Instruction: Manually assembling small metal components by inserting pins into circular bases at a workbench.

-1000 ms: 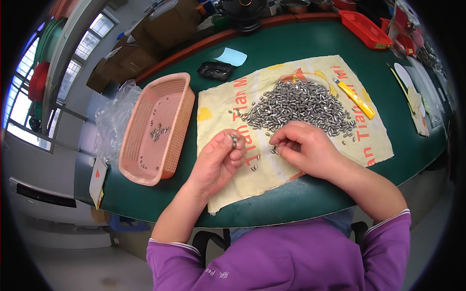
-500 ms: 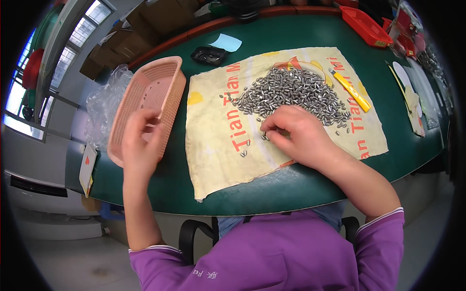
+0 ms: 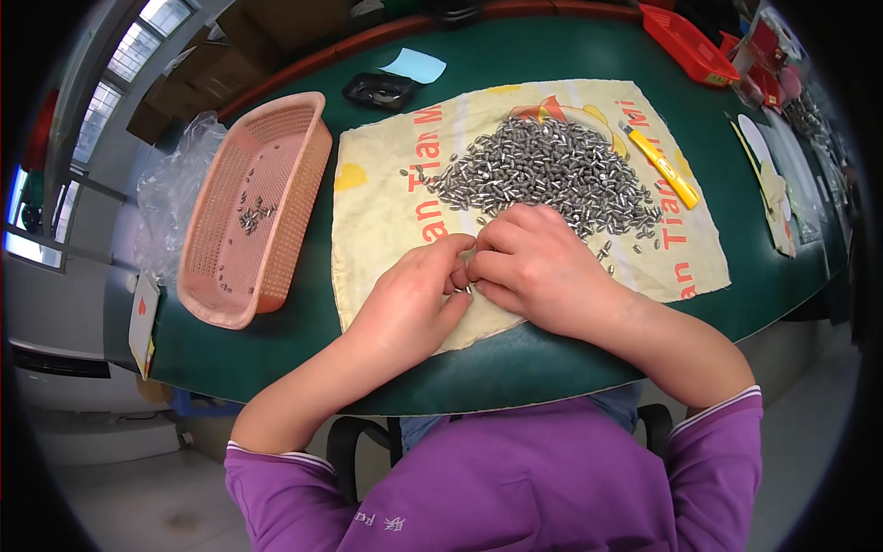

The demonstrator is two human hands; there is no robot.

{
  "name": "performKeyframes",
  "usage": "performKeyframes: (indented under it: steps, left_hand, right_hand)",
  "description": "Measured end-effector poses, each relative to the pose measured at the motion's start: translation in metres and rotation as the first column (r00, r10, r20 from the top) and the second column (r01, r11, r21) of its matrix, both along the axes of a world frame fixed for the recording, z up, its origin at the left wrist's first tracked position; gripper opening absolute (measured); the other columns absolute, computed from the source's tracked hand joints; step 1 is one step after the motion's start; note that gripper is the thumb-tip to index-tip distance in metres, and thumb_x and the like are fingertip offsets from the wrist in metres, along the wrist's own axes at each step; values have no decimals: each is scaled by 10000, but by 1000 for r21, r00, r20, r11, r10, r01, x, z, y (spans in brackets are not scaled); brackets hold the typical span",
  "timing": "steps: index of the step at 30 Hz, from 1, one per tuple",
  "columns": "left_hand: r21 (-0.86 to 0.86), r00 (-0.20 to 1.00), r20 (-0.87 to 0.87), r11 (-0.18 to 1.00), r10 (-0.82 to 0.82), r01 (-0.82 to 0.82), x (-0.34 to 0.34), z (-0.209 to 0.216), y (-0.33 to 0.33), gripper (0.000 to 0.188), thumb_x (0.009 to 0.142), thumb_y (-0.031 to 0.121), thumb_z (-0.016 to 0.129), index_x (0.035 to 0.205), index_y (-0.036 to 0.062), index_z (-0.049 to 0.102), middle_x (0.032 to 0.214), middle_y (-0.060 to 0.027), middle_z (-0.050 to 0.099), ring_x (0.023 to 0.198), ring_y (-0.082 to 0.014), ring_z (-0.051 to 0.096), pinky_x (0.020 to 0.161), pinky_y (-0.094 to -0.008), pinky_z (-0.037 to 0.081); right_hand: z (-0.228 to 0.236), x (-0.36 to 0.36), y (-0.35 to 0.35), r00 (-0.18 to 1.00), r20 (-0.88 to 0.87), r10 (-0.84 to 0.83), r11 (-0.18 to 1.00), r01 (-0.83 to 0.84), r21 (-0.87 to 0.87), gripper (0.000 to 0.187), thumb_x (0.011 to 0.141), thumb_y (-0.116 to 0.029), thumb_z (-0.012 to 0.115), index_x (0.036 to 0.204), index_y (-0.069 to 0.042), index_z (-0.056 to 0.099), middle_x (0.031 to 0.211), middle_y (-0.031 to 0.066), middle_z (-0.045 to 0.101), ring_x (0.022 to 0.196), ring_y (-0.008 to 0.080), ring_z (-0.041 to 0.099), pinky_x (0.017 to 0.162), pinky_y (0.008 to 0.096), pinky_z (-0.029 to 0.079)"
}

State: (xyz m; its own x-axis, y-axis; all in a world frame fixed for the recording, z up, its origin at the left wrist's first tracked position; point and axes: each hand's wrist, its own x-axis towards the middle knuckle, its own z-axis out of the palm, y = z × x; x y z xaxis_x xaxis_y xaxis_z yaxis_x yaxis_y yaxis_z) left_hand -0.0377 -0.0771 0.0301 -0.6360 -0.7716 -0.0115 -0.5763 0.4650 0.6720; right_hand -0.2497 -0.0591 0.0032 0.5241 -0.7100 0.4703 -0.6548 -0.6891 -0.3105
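My left hand (image 3: 416, 293) and my right hand (image 3: 538, 269) meet fingertip to fingertip over the front part of a yellow printed cloth (image 3: 377, 212). The fingers of both are curled and closed. A shiny small metal piece (image 3: 466, 289) shows at the left thumb and fingertips; what the right fingers hold is hidden beneath them. Just beyond the right hand spreads a large heap of small oval metal pieces (image 3: 552, 170). To the left stands a pink perforated plastic basket (image 3: 303, 198), with a small cluster of similar dark pieces (image 3: 255, 215) on its bottom.
A yellow utility knife (image 3: 664, 167) lies on the cloth right of the heap. Behind the cloth are a black tray (image 3: 379, 90) and a light blue paper (image 3: 416, 65). A red basket (image 3: 690, 46) sits far right. Clear plastic bags (image 3: 166, 198) lie beyond the pink basket.
My left hand has moved right, from over the pink basket to the right hand's fingertips. A cluster of pieces now shows in the basket. My right hand has shifted slightly.
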Motion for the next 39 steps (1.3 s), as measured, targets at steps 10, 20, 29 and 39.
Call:
performKeyframes:
  steps: [10, 20, 29, 39]
  left_hand:
    - [-70, 989, -132, 996, -67, 58, 10, -11, 2, 591, 841, -38, 723, 1391, 38, 522, 1009, -64, 619, 930, -187, 614, 832, -320, 535]
    - [-105, 985, -142, 991, -93, 79, 16, -16, -1, 595, 825, -114, 680, 1383, 30, 531, 996, -65, 629, 921, -196, 632, 817, -315, 541]
    - [-46, 976, -216, 999, -28, 18, 15, -19, -1, 622, 805, -120, 656, 1395, 3, 501, 977, -104, 659, 926, -286, 650, 823, -399, 541]
    - [-58, 991, -125, 998, -39, 32, 13, -11, 4, 683, 810, -51, 707, 1441, -11, 448, 1022, -123, 633, 975, -286, 632, 873, -410, 520]
  right_hand:
    - [12, -4, 13, 998, -4, -64, 988, 64, 138, 145, 759, -137, 785, 848, -102, 677, 898, 40, 606, 900, 254, 592, 800, 387, 462]
    - [6, -2, 9, 998, 54, 18, 988, -26, 153, 193, 761, -113, 795, 936, -118, 715, 921, 29, 627, 920, 240, 607, 813, 379, 477]
    - [8, -1, 9, 991, 3, 134, 982, -133, 130, 215, 800, -89, 659, 1014, -92, 688, 917, 22, 576, 928, 220, 564, 818, 355, 467]
    - [9, 6, 7, 994, -52, 93, 992, -88, 90, 218, 829, -134, 673, 1044, -100, 682, 929, 16, 594, 947, 211, 557, 818, 352, 456]
